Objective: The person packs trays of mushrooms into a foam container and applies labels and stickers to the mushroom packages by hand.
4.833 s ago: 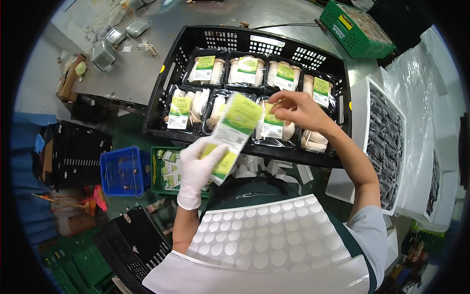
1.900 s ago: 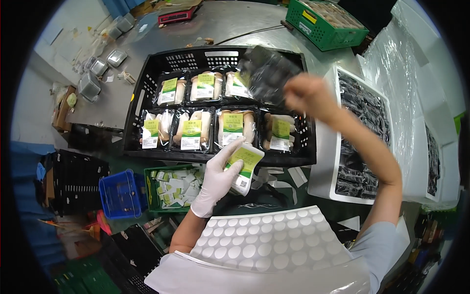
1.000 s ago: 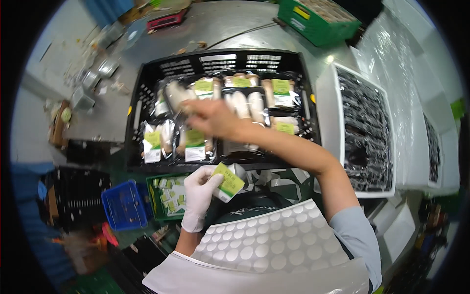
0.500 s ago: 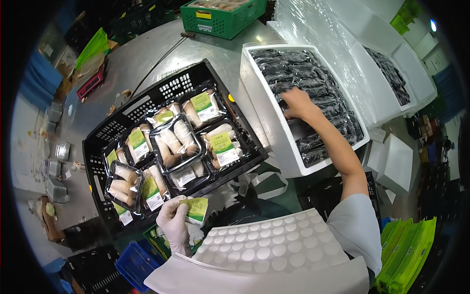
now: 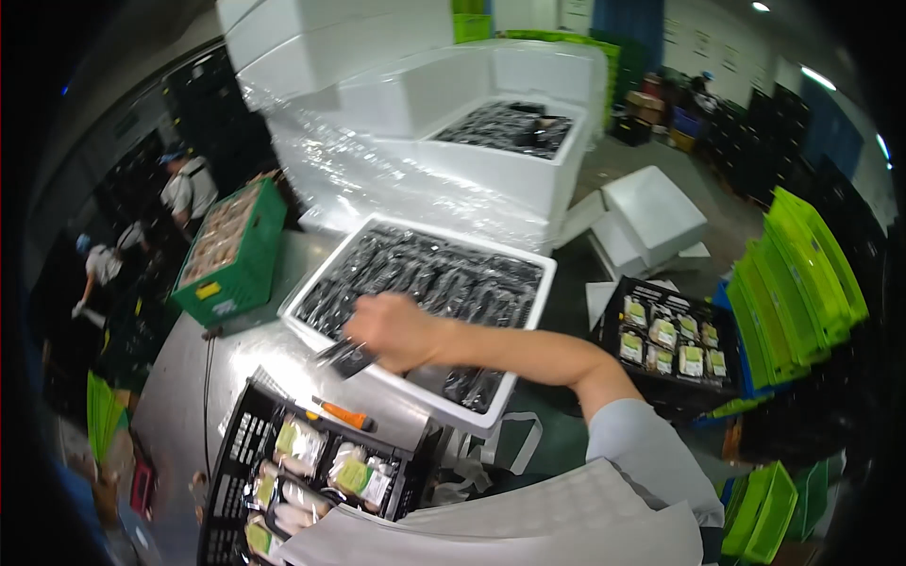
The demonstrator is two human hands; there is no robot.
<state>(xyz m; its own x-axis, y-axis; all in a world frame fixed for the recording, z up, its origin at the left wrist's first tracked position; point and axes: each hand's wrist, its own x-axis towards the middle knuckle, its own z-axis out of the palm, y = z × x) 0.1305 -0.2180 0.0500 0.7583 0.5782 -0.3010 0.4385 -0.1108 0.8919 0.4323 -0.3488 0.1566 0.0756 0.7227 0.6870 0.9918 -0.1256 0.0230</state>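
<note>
My right hand (image 5: 392, 332) grips a black wrapped package (image 5: 344, 363) at the left side of a white foam box (image 5: 534, 311) full of similar packages (image 5: 442, 275); motion blurs the hand. The black crate (image 5: 226, 462) below holds several film-wrapped mushroom trays (image 5: 357, 474), some with green-and-white labels. An orange-handled tool (image 5: 344, 412) lies by the crate's upper edge. A white sheet (image 5: 510, 542) crosses the lower edge of the view. My left hand is not in view.
A green crate (image 5: 203, 302) stands at the upper left, two people (image 5: 184, 193) behind it. Wrapped foam boxes (image 5: 528, 189) rise beyond the open one. At right are a black crate (image 5: 684, 382) of labelled packs and stacked lime crates (image 5: 783, 283); a distant person (image 5: 700, 85) shows.
The view has swung up and rightward since half a second ago. My right hand now grips a package at the foam box's left side. My left hand, earlier holding labels, has left view.
</note>
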